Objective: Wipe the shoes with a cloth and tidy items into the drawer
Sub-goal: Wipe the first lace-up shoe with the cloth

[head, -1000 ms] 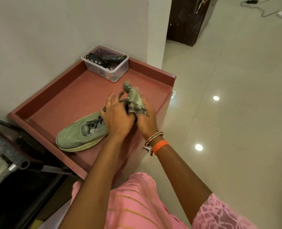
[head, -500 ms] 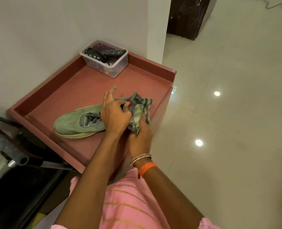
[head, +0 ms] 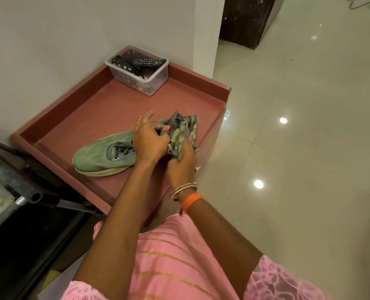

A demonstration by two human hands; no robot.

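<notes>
Shoe (head: 102,155) heel hidden behind left hand (head: 150,142) gripping it; right hand (head: 180,169) clutches cloth (head: 183,135).

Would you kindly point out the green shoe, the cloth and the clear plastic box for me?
green shoe (head: 93,155), head view, on the toe upper.
cloth (head: 185,132), head view, on the bunched striped fabric.
clear plastic box (head: 156,80), head view, on its right side wall.

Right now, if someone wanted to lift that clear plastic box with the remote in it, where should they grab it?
Probably by its rim, from above. The clear box stands upright and lidless in the far corner of the red tray, beside the wall, so the open near and right sides are easiest to reach. The remote pokes out on top, so fingers should clasp the two long edges rather than reach inside.
</notes>
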